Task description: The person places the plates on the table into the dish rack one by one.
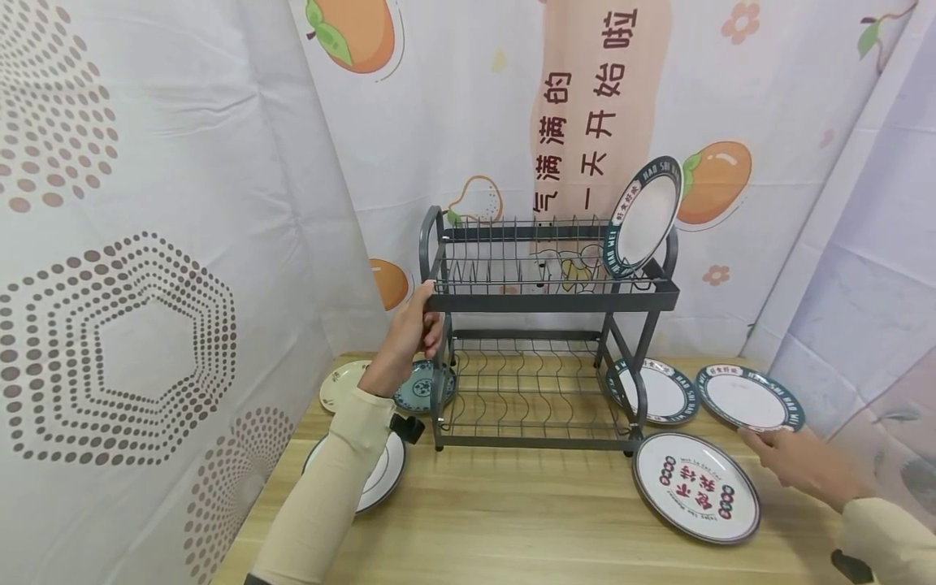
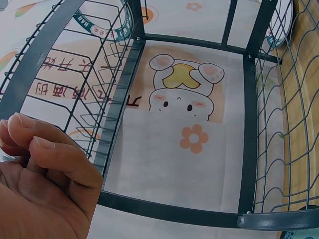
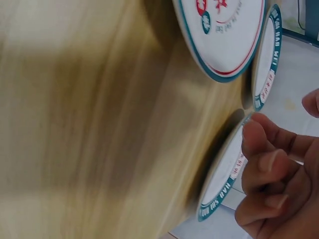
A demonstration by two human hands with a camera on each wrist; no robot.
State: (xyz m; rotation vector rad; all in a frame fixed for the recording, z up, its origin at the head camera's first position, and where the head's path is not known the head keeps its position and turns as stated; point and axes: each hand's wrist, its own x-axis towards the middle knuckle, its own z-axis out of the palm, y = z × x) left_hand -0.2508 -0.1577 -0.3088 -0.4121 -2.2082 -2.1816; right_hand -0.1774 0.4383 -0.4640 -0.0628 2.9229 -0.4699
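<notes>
A dark two-tier dish rack [image 1: 550, 302] stands on the wooden table. My left hand [image 1: 415, 325] holds the left front corner of its upper tier; in the left wrist view the curled fingers [image 2: 65, 157] are beside that tier's frame. A green-rimmed plate [image 1: 647, 215] stands tilted in the right end of the upper tier. At the right, my right hand [image 1: 804, 463] is at the near edge of another green-rimmed plate [image 1: 749, 398]. In the right wrist view its fingertips [image 3: 254, 134] are right at that rim, with the thumb apart from them.
A white plate with red lettering [image 1: 698, 487] lies right of the rack, with a green-rimmed plate [image 1: 654, 390] behind it. Left of the rack lie a cream plate [image 1: 340, 386], a blue patterned plate [image 1: 420, 386] and a white dark-rimmed plate [image 1: 383, 475]. Printed curtains [image 1: 468, 122] hang behind.
</notes>
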